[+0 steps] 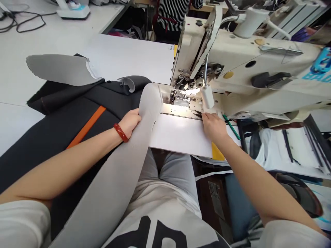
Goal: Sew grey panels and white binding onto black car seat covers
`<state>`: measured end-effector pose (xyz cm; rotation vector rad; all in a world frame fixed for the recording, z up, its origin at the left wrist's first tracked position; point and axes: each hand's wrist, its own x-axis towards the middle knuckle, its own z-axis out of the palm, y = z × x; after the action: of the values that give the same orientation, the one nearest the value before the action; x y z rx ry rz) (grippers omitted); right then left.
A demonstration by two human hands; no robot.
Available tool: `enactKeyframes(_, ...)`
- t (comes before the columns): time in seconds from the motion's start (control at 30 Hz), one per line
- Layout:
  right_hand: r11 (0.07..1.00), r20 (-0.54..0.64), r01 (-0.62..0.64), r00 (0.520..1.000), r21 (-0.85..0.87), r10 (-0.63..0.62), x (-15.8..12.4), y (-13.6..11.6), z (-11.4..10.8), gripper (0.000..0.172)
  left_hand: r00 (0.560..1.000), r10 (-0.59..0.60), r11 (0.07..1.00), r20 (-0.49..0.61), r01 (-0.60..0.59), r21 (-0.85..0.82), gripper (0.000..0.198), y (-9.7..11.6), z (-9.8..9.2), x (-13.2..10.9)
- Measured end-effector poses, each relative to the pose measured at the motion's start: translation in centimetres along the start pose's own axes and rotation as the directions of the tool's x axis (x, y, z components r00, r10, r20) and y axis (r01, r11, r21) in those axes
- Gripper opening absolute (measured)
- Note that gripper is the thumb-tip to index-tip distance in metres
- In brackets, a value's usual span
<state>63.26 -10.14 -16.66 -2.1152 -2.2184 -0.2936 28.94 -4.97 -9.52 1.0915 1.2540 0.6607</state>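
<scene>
My left hand (131, 121), a red bangle at its wrist, is closed on the edge of a long grey fabric piece (129, 158). Dark fabric (103, 100) with an orange strip (88, 125) lies under and beside that arm. At the front of the sewing machine bed (178, 111), my right hand (212, 124) has its fingers at a small dark pointed tool (198, 114), which looks like snips. The fingertips are partly hidden. Above the bed, the lit needle area (184, 98) has no fabric in it.
The sewing machine (232, 65) fills the right side. A green pen-like item (231, 126) lies right of my right hand. Another grey piece (62, 69) rests at the upper left. A person in a striped top (172, 15) is beyond the table. A cable (31, 20) lies at the far left.
</scene>
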Motion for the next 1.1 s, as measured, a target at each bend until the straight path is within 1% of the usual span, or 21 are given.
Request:
enactKeyframes(0.03, 1.0, -0.007, -0.003, 1.0, -0.011, 0.003, 0.3, 0.1, 0.0, 0.041, 1.0, 0.009, 0.999, 0.005, -0.009, -0.041, 0.03, -0.2, -0.4, -0.1)
enactKeyframes(0.1, 1.0, -0.04, -0.02, 0.999, -0.015, 0.02, 0.5, 0.0, 0.0, 0.037, 0.999, 0.035, 0.997, 0.035, -0.033, -0.074, 0.042, -0.6, -1.5, -0.4)
enactKeyframes(0.17, 0.999, -0.08, -0.045, 0.996, 0.021, 0.047, 0.3, -0.8, -0.1, 0.036, 0.998, 0.064, 0.998, 0.028, -0.065, 0.011, 0.054, -0.9, -2.5, -0.8)
enactKeyframes(0.23, 0.989, -0.12, -0.08, 0.988, 0.122, 0.095, -0.2, -2.6, -0.4, 0.036, 0.994, 0.104, 0.984, -0.029, -0.099, 0.149, 0.058, -1.1, -3.3, -1.1)
enactKeyframes(0.3, 0.943, -0.149, -0.1, 0.977, 0.316, 0.153, -0.8, -5.6, -0.9, 0.036, 0.984, 0.157, 0.963, -0.081, -0.134, 0.235, 0.058, -1.3, -3.6, -1.2)
enactKeyframes(0.33, 0.895, -0.151, -0.09, 0.974, 0.437, 0.171, -1.0, -7.4, -1.2, 0.035, 0.979, 0.177, 0.959, -0.1, -0.148, 0.243, 0.058, -1.4, -3.7, -1.1)
enactKeyframes(0.37, 0.827, -0.143, -0.068, 0.974, 0.559, 0.177, -1.3, -9.4, -1.6, 0.035, 0.975, 0.188, 0.96, -0.115, -0.158, 0.233, 0.059, -1.5, -3.7, -1.1)
enactKeyframes(0.43, 0.652, -0.109, -0.012, 0.983, 0.758, 0.146, -1.5, -13.2, -2.3, 0.039, 0.974, 0.186, 0.972, -0.132, -0.163, 0.169, 0.062, -1.8, -3.8, -1.0)
enactKeyframes(0.47, 0.56, -0.094, 0.01, 0.988, 0.828, 0.122, -1.5, -15.0, -2.6, 0.042, 0.975, 0.175, 0.98, -0.139, -0.158, 0.124, 0.064, -2.0, -3.9, -0.9)
enactKeyframes(0.53, 0.397, -0.078, 0.035, 0.992, 0.917, 0.095, -1.3, -18.0, -3.1, 0.045, 0.979, 0.147, 0.989, -0.141, -0.144, 0.033, 0.066, -2.3, -4.0, -0.8)
enactKeyframes(0.57, 0.332, -0.076, 0.042, 0.993, 0.942, 0.091, -1.2, -19.1, -3.3, 0.046, 0.982, 0.134, 0.991, -0.133, -0.136, -0.007, 0.065, -2.5, -4.1, -0.8)
enactKeyframes(0.63, 0.241, -0.068, 0.044, 0.993, 0.97, 0.092, -0.8, -20.8, -3.5, 0.049, 0.987, 0.117, 0.989, -0.106, -0.125, -0.074, 0.064, -2.8, -4.3, -0.8)
enactKeyframes(0.73, 0.146, -0.037, 0.019, 0.992, 0.989, 0.119, -0.2, -22.3, -3.5, 0.051, 0.992, 0.111, 0.981, -0.068, -0.12, -0.151, 0.064, -3.0, -4.2, -0.8)
enactKeyframes(0.83, 0.051, -0.018, 0.01, 0.986, 0.999, 0.163, 0.0, -23.0, -3.4, 0.052, 0.994, 0.103, 0.972, -0.045, -0.11, -0.208, 0.063, -3.1, -4.0, -0.8)
enactKeyframes(0.93, -0.007, 0.009, -0.008, 0.981, 1.0, 0.195, -0.3, -23.3, -3.5, 0.054, 0.996, 0.084, 0.966, -0.016, -0.086, -0.243, 0.06, -3.2, -3.8, -0.7)
enactKeyframes(1.0, -0.014, 0.029, -0.027, 0.975, 1.0, 0.22, -0.5, -23.2, -3.4, 0.055, 0.997, 0.075, 0.963, -0.006, -0.074, -0.259, 0.059, -3.3, -3.7, -0.6)
enactKeyframes(1.03, -0.003, 0.034, -0.035, 0.973, 0.999, 0.23, -0.6, -22.9, -3.2, 0.055, 0.997, 0.071, 0.962, -0.006, -0.07, -0.265, 0.058, -3.3, -3.7, -0.6)
enactKeyframes(1.07, 0.024, 0.036, -0.043, 0.971, 0.999, 0.237, -0.7, -22.4, -3.1, 0.054, 0.998, 0.067, 0.961, -0.009, -0.067, -0.269, 0.058, -3.4, -3.8, -0.6)
enactKeyframes(1.1, 0.07, 0.034, -0.053, 0.969, 0.996, 0.244, -0.8, -21.7, -2.9, 0.053, 0.998, 0.064, 0.961, -0.012, -0.064, -0.27, 0.058, -3.4, -3.8, -0.6)
